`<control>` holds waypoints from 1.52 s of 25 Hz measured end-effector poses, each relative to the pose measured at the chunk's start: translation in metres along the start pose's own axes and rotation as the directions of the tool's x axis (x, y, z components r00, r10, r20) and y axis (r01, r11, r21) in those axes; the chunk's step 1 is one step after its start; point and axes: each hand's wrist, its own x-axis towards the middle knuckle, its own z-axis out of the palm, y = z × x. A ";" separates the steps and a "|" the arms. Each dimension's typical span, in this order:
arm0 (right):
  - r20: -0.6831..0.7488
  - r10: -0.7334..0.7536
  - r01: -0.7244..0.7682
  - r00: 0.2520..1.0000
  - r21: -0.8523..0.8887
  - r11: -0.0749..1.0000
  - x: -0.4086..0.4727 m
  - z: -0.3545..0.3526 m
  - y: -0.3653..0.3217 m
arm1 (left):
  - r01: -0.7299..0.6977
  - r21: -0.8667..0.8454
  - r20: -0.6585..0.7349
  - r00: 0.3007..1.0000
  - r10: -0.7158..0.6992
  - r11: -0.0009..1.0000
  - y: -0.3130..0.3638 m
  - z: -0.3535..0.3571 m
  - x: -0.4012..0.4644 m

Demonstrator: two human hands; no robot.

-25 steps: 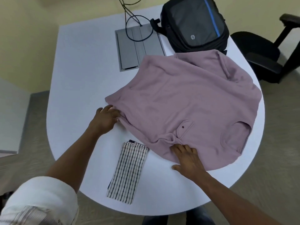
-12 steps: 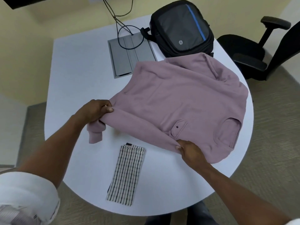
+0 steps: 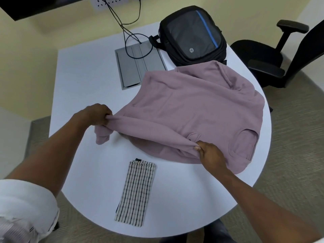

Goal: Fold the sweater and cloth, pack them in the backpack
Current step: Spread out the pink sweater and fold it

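Both hands point(image 3: 98, 114) point(image 3: 209, 153) pinch sweater point(image 3: 192, 109) edge; cloth point(image 3: 135, 192) nearby.

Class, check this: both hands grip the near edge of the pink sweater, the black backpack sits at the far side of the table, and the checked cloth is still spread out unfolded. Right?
One error. The head view shows the checked cloth already folded into a narrow strip. The rest holds: left hand and right hand grip the sweater; the backpack sits far on the table.

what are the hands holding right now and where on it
Both grip the pink sweater along its near edge: the left hand at the left end, by the dangling sleeve, the right hand further right, just below the small chest pocket. That edge is lifted off the table.
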 end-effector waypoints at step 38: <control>0.258 0.303 -0.340 0.917 0.112 0.934 0.097 -0.054 0.078 | 0.012 -0.276 -0.037 0.999 -0.023 0.961 0.050 0.047 0.178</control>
